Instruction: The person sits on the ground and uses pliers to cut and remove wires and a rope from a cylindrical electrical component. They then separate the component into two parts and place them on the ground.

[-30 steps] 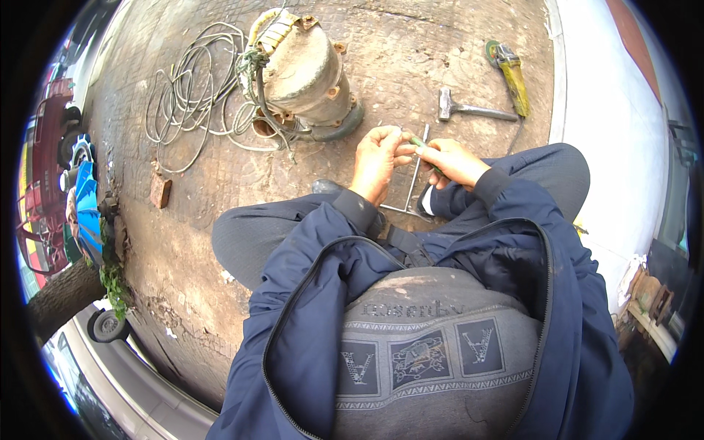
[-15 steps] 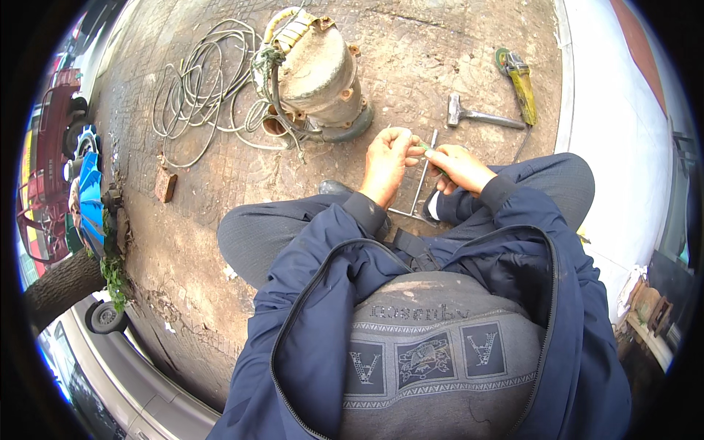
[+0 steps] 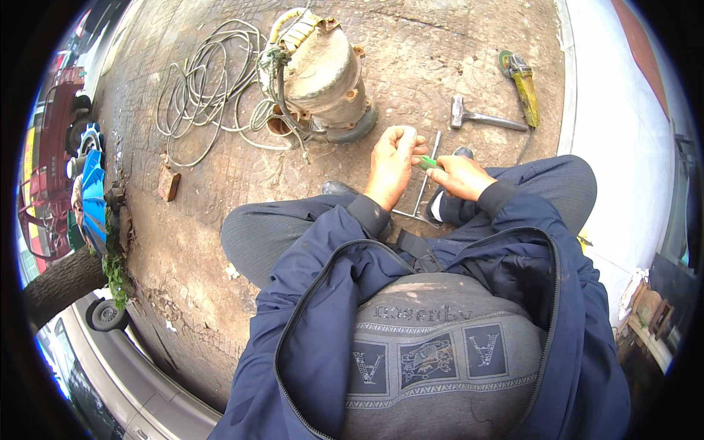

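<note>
In front of my lap, my right hand point(image 3: 462, 177) is closed around a small green object point(image 3: 427, 163), whose kind I cannot make out. Close beside it on the left, my left hand point(image 3: 394, 160) has its fingers pinched together, the tips near the green object's end. Whatever those fingers hold, if anything, is too small to tell. Beneath the hands, a thin T-shaped metal rod point(image 3: 420, 192) lies on the ground between my shoes, partly covered by my right hand.
A dirty metal pump point(image 3: 323, 77) stands ahead, a coiled cable point(image 3: 192, 99) to its left. A hammer point(image 3: 488, 119) and a yellow angle grinder point(image 3: 524, 92) lie at the right near a white ledge point(image 3: 609, 110). A brick piece point(image 3: 169, 185) and a tree trunk point(image 3: 66, 286) are at the left.
The green object now shows more fully between my hands. My left hand has shifted slightly, and the whole view has moved a little.
</note>
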Motion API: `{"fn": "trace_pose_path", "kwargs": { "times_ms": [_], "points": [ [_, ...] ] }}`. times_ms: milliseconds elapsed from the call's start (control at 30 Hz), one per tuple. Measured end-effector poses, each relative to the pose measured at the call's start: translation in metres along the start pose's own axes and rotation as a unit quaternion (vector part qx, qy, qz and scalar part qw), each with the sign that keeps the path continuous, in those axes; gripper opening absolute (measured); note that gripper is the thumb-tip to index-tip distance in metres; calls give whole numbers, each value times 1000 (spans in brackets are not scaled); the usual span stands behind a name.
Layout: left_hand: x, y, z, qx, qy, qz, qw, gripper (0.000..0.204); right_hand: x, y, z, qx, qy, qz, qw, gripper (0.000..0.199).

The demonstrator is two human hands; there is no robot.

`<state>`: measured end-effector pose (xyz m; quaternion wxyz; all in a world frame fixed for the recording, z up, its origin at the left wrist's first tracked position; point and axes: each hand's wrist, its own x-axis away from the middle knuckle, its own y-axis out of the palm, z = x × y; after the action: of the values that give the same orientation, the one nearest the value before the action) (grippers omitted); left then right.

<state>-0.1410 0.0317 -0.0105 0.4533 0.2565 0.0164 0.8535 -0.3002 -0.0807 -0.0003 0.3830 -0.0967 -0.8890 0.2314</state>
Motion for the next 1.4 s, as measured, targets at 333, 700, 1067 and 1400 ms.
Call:
{"fn": "trace_pose_path", "kwargs": {
  "times_ms": [333, 700, 1067, 1400],
  "points": [
    [6, 3, 3, -34, 18, -27, 999, 29, -6, 15, 11, 212, -22, -47, 976, 44],
    [23, 3, 76, 0, 59, -99, 993, 28, -8, 17, 16, 203, -17, -29, 979, 45],
    [-22, -79, 220, -345, 536, 173, 751, 35, -21, 28, 32, 211, -43, -24, 976, 46],
    [-69, -103, 219, -563, 371, 150, 723, 51, -33, 38, 35, 212, -47, -50, 975, 42]
  ]
}}
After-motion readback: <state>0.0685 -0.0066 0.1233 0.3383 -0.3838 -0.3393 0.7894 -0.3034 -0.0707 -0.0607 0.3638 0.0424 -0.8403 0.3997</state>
